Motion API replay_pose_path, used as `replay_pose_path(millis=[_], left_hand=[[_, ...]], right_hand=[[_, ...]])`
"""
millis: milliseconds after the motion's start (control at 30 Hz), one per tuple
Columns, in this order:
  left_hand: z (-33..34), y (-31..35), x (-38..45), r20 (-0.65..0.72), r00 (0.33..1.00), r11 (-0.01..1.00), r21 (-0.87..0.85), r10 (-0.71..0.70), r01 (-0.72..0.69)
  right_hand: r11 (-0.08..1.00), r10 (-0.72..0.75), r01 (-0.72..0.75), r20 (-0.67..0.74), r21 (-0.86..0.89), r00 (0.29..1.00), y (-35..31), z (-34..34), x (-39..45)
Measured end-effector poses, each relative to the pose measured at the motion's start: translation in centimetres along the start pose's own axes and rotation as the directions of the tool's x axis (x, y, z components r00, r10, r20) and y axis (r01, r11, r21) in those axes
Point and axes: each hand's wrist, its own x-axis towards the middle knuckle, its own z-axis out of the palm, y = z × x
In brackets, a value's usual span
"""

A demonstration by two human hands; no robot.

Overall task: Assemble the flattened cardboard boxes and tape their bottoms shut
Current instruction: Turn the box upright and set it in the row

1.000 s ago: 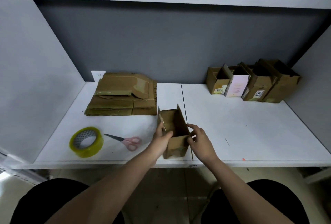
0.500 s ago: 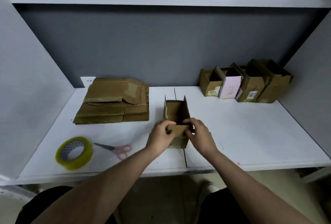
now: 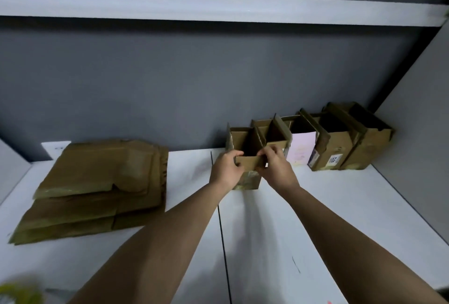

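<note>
Nearest us, a blurred yellow tape roll [image 3: 18, 294] sits at the lower left corner of the white tabletop [image 3: 340, 218]. Both forearms reach forward, and our left hand [image 3: 226, 170] and right hand [image 3: 274, 168] are clamped on the near flap of an upright brown cardboard box [image 3: 247, 158], fingers curled over its top edge; its other flaps stand up, open. To the left lies a stack of flattened boxes [image 3: 97, 187]. Farthest, against the grey wall, a row of assembled boxes [image 3: 340, 143] stands; one carries a white label, its print too blurred for us to read.
</note>
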Motion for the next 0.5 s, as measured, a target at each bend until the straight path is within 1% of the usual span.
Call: replay_pose_path(millis=[67, 133, 200, 300, 367, 500], left_hand=[[1.3, -0.4, 2.1, 0.003, 1.0, 1.0, -0.01, -0.011, 0.011], [2.4, -0.9, 4.0, 0.013, 1.0, 1.0, -0.023, -0.017, 0.017], [3.0, -1.2, 5.3, 0.028, 0.999, 0.999, -0.042, -0.017, 0.018], [3.6, -1.8, 6.8, 0.056, 0.998, 0.996, -0.078, -0.029, 0.034], [3.9, -2.3, 7.5, 0.042, 0.999, 0.997, -0.069, -0.02, 0.023], [4.3, -3.5, 8.0, 0.017, 1.0, 0.993, -0.114, 0.025, -0.023]], right_hand=[[0.991, -0.042, 0.039, -0.027, -0.13, 0.999, 1.3, 0.7, 2.0], [0.959, -0.089, 0.068, -0.066, -0.274, 0.994, 2.3, 1.2, 3.8], [0.927, -0.125, 0.084, -0.089, -0.366, 0.988, 2.9, 1.7, 5.0], [0.885, -0.146, 0.094, -0.079, -0.456, 0.986, 3.7, 2.3, 6.1], [0.861, -0.168, 0.115, -0.065, -0.495, 0.984, 4.2, 2.3, 6.6], [0.865, -0.189, 0.149, -0.037, -0.479, 0.981, 5.1, 2.1, 6.8]])
